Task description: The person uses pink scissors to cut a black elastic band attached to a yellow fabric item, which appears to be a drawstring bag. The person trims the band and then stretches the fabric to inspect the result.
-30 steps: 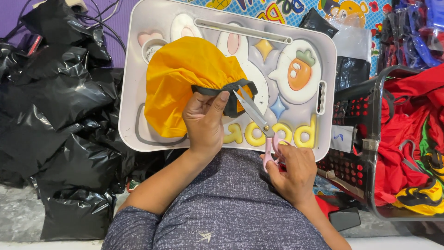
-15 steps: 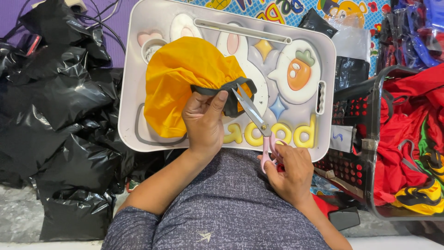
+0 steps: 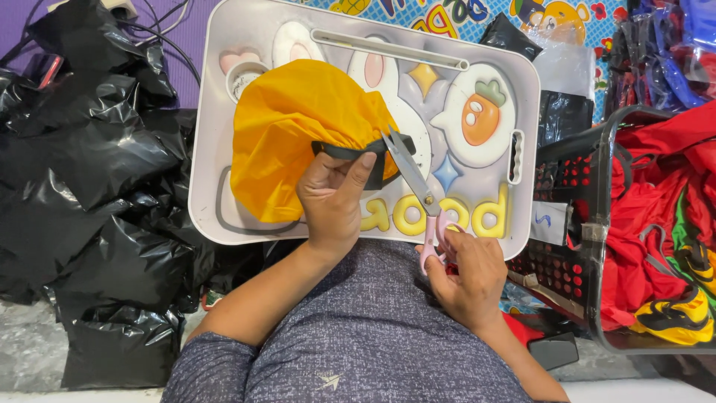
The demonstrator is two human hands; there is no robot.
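A bunched yellow fabric piece (image 3: 294, 130) with a black strap (image 3: 339, 151) along its edge lies on a white lap tray (image 3: 216, 160) decorated with cartoon shapes. My left hand (image 3: 332, 198) pinches the black strap and the yellow fabric at the tray's middle. My right hand (image 3: 466, 276) grips pink-handled scissors (image 3: 418, 186). Their blades point up and left, with the tips at the strap's right end.
Black plastic bags (image 3: 97, 186) are heaped at the left. A black basket (image 3: 589, 231) holding red and yellow fabric (image 3: 664, 224) stands at the right. A colourful printed mat (image 3: 537, 19) and clear-wrapped packages lie behind the tray.
The scissor blades have swung left and closed in on the black strap's right end. My left hand has kept its grip on the strap and fabric.
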